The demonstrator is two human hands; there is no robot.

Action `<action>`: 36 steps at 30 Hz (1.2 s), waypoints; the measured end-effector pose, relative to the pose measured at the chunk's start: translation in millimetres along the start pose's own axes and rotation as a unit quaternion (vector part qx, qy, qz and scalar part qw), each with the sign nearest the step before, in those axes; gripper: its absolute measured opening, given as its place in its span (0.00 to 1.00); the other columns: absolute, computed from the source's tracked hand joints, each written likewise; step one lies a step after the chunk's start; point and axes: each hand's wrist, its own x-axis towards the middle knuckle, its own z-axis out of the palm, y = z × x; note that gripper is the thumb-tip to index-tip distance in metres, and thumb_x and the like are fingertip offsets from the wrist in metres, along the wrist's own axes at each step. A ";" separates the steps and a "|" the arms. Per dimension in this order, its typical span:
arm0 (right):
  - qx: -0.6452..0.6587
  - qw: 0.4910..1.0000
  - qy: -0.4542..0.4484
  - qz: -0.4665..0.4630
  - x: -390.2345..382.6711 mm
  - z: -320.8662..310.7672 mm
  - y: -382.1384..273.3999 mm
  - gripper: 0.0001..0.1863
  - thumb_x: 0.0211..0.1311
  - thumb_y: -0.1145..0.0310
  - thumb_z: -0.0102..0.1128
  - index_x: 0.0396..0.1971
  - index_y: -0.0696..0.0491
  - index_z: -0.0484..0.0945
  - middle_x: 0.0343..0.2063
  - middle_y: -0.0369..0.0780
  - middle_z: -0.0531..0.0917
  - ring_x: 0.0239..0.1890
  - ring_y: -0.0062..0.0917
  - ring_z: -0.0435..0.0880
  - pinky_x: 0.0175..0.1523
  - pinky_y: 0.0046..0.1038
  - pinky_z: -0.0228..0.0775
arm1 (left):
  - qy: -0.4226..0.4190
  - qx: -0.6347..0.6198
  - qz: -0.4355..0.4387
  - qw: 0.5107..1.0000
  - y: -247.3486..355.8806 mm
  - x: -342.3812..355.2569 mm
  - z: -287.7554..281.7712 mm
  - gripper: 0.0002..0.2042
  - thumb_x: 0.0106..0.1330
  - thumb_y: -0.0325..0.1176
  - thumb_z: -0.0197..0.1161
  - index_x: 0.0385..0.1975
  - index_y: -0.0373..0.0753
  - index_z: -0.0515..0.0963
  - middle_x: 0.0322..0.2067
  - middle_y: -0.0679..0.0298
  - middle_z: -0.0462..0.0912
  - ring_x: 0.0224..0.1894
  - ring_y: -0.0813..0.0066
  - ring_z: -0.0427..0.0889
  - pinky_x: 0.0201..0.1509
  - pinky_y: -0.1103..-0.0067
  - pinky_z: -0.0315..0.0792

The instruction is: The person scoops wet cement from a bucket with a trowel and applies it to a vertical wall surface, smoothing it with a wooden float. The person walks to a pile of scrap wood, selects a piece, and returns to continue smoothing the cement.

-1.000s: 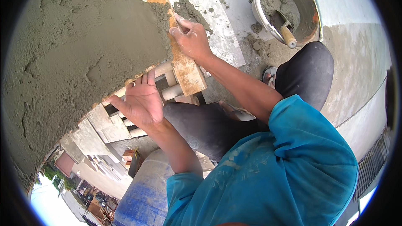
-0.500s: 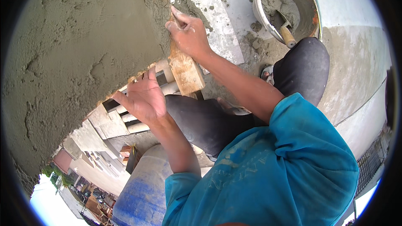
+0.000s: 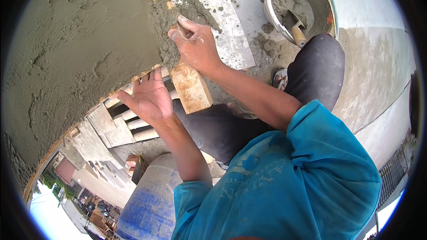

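Wet grey mortar (image 3: 84,40) covers a broad surface on the left. My right hand (image 3: 195,44) is closed around the handle of a long wooden float (image 3: 191,86), which lies slantwise at the right end of the mortar. Loose mortar is heaped on the float's upper half, beside my fingers. Below the mortar's near edge, my left hand (image 3: 152,98) is open, palm up and thumb spread. Its fingertips reach up to that edge and are partly hidden there; I cannot tell how firmly they touch.
At the upper right stands a bucket (image 3: 268,6) of mortar, a wooden-handled trowel (image 3: 299,37) inside it. A mortar-spattered pale board (image 3: 231,35) lies beyond the float. A blue drum (image 3: 149,209) and pale slats (image 3: 144,134) are below my left arm.
The float and my right hand have shifted slightly left and nearer to me. More mortar now sits on the float by my fingers. My left hand stays open below the edge.
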 end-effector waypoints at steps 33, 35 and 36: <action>-0.039 0.999 0.029 0.018 56.1 9.3 65.3 0.31 0.58 0.58 0.62 0.63 0.49 0.74 0.40 0.49 0.86 0.44 0.38 0.85 0.52 0.35 0.74 | -0.040 0.028 -0.013 0.999 35.3 -3.4 2.4 0.70 0.53 0.56 0.73 0.65 0.30 0.12 0.70 0.40 0.15 0.74 0.43 0.20 0.71 0.38 0.45; -0.033 0.998 0.042 0.033 90.1 11.0 70.9 0.31 0.57 0.59 0.62 0.62 0.49 0.74 0.37 0.47 0.86 0.41 0.36 0.86 0.50 0.33 0.75 | -0.022 0.024 -0.013 0.999 33.1 -3.4 6.9 0.70 0.53 0.56 0.73 0.65 0.30 0.12 0.70 0.40 0.16 0.74 0.43 0.20 0.71 0.38 0.46; -0.039 0.998 0.051 0.022 91.1 12.3 76.8 0.30 0.58 0.60 0.63 0.62 0.52 0.74 0.34 0.46 0.86 0.38 0.30 0.84 0.47 0.30 0.74 | -0.014 0.022 -0.014 1.000 32.0 -2.7 9.5 0.70 0.53 0.56 0.73 0.65 0.30 0.12 0.70 0.39 0.16 0.74 0.43 0.20 0.71 0.38 0.46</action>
